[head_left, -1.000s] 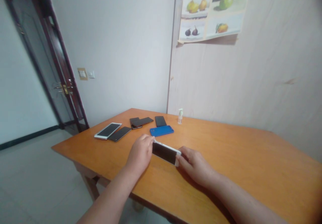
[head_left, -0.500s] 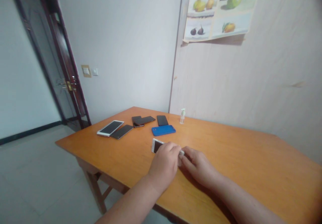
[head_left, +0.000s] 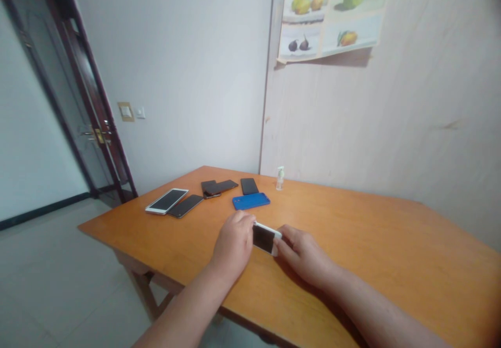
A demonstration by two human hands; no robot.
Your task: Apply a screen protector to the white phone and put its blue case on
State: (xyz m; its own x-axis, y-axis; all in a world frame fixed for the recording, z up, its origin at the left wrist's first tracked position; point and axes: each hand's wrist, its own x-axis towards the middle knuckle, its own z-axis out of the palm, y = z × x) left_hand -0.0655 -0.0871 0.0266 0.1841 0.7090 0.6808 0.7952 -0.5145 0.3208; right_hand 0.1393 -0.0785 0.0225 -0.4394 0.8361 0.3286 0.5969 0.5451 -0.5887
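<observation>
A white smartphone [head_left: 263, 238] with a dark screen is held sideways just over the table, its screen tilted toward me. My left hand [head_left: 234, 238] is closed around its left end and hides that end. The right end is pinched between the thumb and fingers of my right hand [head_left: 301, 250]. Beyond the hands lies a blue phone or phone case [head_left: 251, 201], with a black phone [head_left: 249, 186] just behind it.
On the wooden table [head_left: 376, 249], a white tablet [head_left: 167, 201] and a dark phone [head_left: 186, 206] lie at the left. Several dark phones [head_left: 221, 187] overlap farther back. A small clear pump bottle [head_left: 279, 179] stands near the wall. The table's front edge runs below my forearms.
My left hand has slid left along the white phone to its left end, uncovering the middle of the screen. The right hand keeps its hold. The view has shifted slightly.
</observation>
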